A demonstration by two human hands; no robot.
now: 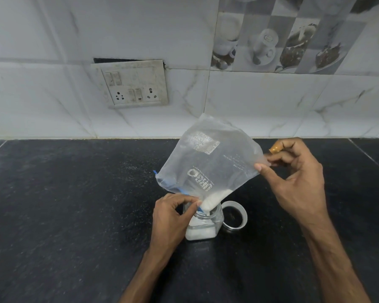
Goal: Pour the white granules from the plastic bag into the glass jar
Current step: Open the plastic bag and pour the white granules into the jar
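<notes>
A clear plastic zip bag (208, 162) with white print and a blue seal strip hangs upside down and tilted over the glass jar (202, 226). White granules (214, 200) are gathered in the bag's lowest corner, right at the jar's mouth. The jar stands upright on the black counter and holds a layer of white granules at its bottom. My left hand (173, 215) pinches the bag's mouth by the blue strip beside the jar's rim. My right hand (293, 182) pinches the bag's raised corner, up and to the right.
The jar's round lid (234, 216) lies on the black counter (74, 215) just right of the jar. A small brown object (276, 147) shows behind my right hand. A switch and socket plate (131, 84) sits on the tiled wall behind.
</notes>
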